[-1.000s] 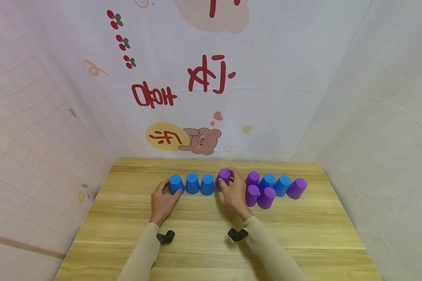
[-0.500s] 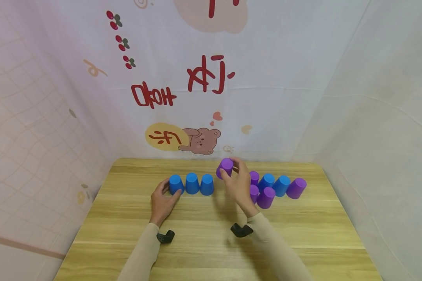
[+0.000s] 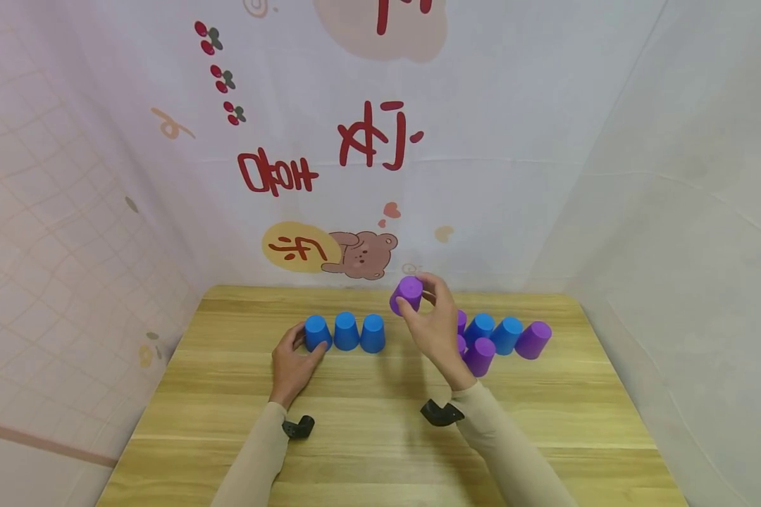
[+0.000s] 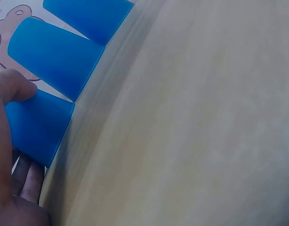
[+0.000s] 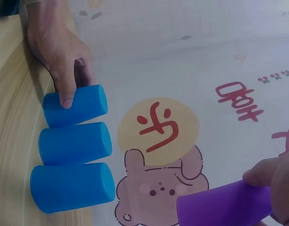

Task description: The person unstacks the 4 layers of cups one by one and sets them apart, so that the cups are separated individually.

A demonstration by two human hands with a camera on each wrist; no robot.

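Head view: right hand (image 3: 436,331) pinches a purple cup (image 3: 407,295), upside down, lifted above the table's (image 3: 368,436) far edge. Left hand (image 3: 294,362) curls round the end blue cup (image 3: 318,332) of three in a row. Behind the right hand, two purple cups are mostly hidden; their number is hard to tell.

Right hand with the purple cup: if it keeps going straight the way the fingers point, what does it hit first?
Probably nothing on the table: the right hand holds the purple cup raised, fingers pointing toward the backdrop. Depth is unclear.
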